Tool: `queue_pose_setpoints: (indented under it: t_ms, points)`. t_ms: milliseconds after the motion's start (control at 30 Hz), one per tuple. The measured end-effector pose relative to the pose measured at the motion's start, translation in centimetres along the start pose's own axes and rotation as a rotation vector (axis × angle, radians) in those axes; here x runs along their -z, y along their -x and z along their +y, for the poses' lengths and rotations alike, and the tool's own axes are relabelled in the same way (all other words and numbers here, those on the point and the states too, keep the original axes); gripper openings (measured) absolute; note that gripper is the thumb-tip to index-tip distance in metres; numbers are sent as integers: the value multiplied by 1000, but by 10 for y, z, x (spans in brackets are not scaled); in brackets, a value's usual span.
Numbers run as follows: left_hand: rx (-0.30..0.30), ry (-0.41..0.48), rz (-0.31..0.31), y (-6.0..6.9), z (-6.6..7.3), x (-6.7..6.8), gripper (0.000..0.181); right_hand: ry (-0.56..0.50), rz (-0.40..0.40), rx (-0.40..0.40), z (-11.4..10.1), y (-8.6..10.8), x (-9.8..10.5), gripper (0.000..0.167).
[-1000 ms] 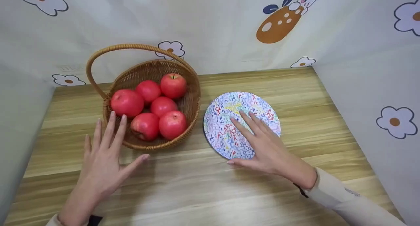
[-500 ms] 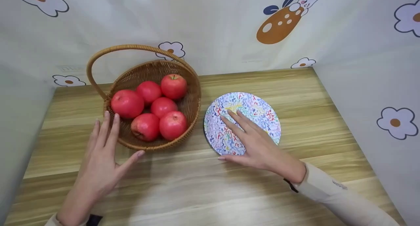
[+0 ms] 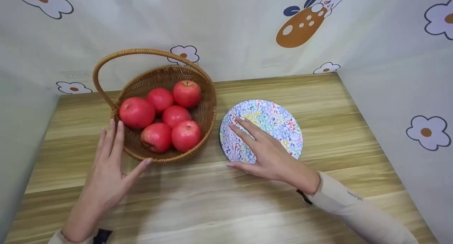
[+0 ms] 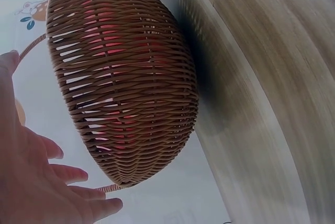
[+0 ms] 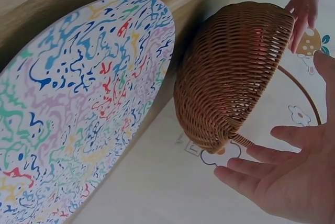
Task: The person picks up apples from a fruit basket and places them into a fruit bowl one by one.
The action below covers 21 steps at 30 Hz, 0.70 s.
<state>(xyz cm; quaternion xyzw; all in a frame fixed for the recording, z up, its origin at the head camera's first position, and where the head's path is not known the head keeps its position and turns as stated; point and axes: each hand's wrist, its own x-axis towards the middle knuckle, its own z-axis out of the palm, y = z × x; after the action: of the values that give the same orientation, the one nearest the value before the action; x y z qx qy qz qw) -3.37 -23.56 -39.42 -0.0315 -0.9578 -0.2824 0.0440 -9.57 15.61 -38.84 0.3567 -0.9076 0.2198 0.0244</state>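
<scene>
A wicker basket (image 3: 152, 72) with a tall arched handle stands at the left of the table and holds several red apples (image 3: 137, 112). My left hand (image 3: 106, 180) is at its front left rim, fingers straight and thumb spread; the left wrist view shows the palm beside the basket's woven side (image 4: 125, 82), apparently apart from it. To the right lies a round disc (image 3: 262, 109) with a multicoloured squiggle pattern. Above it hovers my right hand (image 3: 270, 153), fingers extended, holding nothing. From the right wrist, the disc (image 5: 99, 93) appears below that hand (image 5: 298, 177).
The wood-grain table (image 3: 212, 208) has pale walls (image 3: 233, 28) printed with flowers and a cartoon fruit at its back and sides. The basket stands close to the back wall, its handle in front of it. Bare wood separates basket and disc.
My right hand has moved left across the disc, toward the basket. My left hand has shifted slightly left along the basket's rim, its fingers drawing closer together. Basket, apples and disc have stayed put.
</scene>
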Motion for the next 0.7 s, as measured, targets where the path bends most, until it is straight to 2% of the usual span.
queue_pose_setpoints:
  t_ms: [300, 567, 700]
  points:
    - [11, 41, 8, -4, -6, 0, 106, -31, 14, 5, -4, -6, -6, 89]
    - [-13, 93, 58, -7, -11, -5, 105, -45, 46, 4, -8, -11, -10, 84]
    - [-6, 98, 73, -8, -14, -6, 104, -60, 39, -12, -10, -15, -10, 84]
